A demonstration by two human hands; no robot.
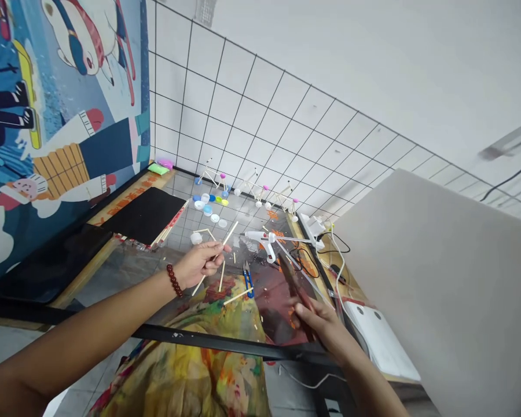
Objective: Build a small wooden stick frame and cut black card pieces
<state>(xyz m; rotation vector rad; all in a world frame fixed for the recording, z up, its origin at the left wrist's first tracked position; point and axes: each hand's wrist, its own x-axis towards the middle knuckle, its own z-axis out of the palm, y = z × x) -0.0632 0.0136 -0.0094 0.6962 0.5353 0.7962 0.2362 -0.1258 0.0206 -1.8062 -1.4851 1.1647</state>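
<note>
My left hand (203,260), with a brown bead bracelet on its wrist, pinches a thin pale wooden stick (230,233) that slants up to the right over the table. On the right, my right hand (319,324) is closed around red-handled pliers (301,292). Their dark head points up and away, blurred by motion. Between the hands lie small blue-handled snips (248,281) and a loose stick (238,296). A white glue gun (263,240) rests just beyond. Past my left fingers are a white bottle cap (196,238) and joined sticks, partly hidden.
Several bottle caps (207,210) lie farther back on the glass table (147,295). Stick models (260,194) with caps stand along the wire grid (243,104). A black board (145,214) lies left. Cables (338,272) and a white box (380,341) are at the right.
</note>
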